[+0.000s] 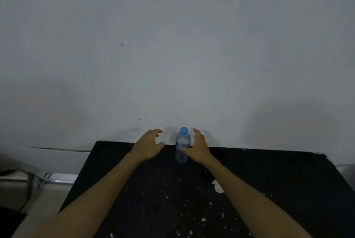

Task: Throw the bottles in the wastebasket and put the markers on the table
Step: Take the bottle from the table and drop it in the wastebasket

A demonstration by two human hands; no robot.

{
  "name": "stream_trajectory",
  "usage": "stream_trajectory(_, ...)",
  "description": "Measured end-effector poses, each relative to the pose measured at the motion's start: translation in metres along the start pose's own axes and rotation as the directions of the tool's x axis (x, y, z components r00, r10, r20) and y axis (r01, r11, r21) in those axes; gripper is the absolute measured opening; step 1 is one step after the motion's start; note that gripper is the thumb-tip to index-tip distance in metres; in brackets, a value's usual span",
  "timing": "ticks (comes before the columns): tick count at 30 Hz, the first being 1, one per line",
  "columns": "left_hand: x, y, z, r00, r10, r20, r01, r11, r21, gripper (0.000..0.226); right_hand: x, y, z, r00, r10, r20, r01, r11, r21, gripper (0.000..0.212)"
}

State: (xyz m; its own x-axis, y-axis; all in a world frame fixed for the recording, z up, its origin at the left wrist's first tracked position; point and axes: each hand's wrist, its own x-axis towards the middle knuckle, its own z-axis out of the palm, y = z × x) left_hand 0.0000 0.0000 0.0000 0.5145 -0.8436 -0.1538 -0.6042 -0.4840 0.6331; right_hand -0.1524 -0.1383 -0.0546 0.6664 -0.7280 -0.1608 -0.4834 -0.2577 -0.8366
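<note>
Head view, object: 1 clear plastic bottle [182, 146] with a blue cap [184, 130] is seen standing upright near the far edge of the black table [269, 180], close to the grey wall [172, 45].
Head view, long axis: the bottle's axis is vertical, cap up; a side-on wrap around the body is judged the fitting grasp.
Head view, right hand: the right hand [197, 147] is spread, with fingers curled around the bottle's right side and the thumb crossing in front of its lower body. Contact looks likely at the thumb, but a closed hold is not shown; nothing is lifted.
Head view, left hand: the left hand [148, 145] is spread and empty, set to the left of the bottle with a clear gap between.
Head view, nearer hand: the right hand is judged nearer; the bottle lies just left of its palm.
Head view, not seen: 0 markers and no wastebasket are visible.
Head view, surface: white chips and flecks are scattered over the table's near part.
</note>
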Motion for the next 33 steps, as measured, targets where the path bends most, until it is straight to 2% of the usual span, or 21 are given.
stream_trajectory(5, 0.019, -0.014, 0.012, 0.997, -0.079, 0.011, 0.079, 0.997, 0.001, 0.053, 0.028, 0.016, 0.02, 0.997, 0.037, -0.072, -0.033, 0.998, 0.055, 0.102)
stream_trajectory(10, 0.019, -0.023, 0.02, 0.995, -0.095, 0.007, 0.095, 0.995, -0.034, 0.052, 0.042, 0.029, 0.031, 0.996, -0.004, -0.094, 0.016, 0.992, 0.126, 0.067)
stream_trajectory(16, -0.012, -0.033, 0.004, 0.992, -0.118, -0.032, 0.117, 0.992, -0.039, 0.053, 0.023, 0.013, 0.035, 0.99, -0.117, -0.085, 0.127, 0.984, 0.127, 0.063)
stream_trajectory(25, -0.117, -0.048, -0.048, 0.98, -0.109, -0.167, 0.112, 0.994, 0.007, 0.054, -0.06, -0.048, 0.052, 0.94, -0.338, -0.047, 0.341, 0.931, 0.128, 0.064)
stream_trajectory(33, -0.252, -0.082, -0.091, 0.931, -0.119, -0.345, 0.131, 0.991, 0.01, 0.051, -0.156, -0.123, 0.1, 0.883, -0.466, 0.052, 0.446, 0.869, 0.216, 0.06)
